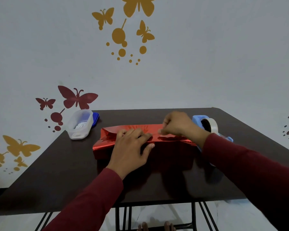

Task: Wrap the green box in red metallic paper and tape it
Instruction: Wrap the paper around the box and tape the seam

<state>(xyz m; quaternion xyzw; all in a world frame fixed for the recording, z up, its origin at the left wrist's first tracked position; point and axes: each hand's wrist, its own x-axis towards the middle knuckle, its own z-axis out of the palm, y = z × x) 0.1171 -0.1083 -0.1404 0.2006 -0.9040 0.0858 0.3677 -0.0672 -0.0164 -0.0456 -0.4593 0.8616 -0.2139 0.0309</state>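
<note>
Both hands [132,144] press shiny, creased red metallic paper [107,140] hiding box.

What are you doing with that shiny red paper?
A person is wrapping a box in red metallic paper on a dark table. The left hand lies flat on top, pressing the paper down. The right hand is curled above the paper's top fold, pinching at it, perhaps with tape, though that is too blurred to tell. A blue tape dispenser sits just behind the right wrist, and a clear plastic container sits at the table's far left. The box itself is fully covered.
</note>
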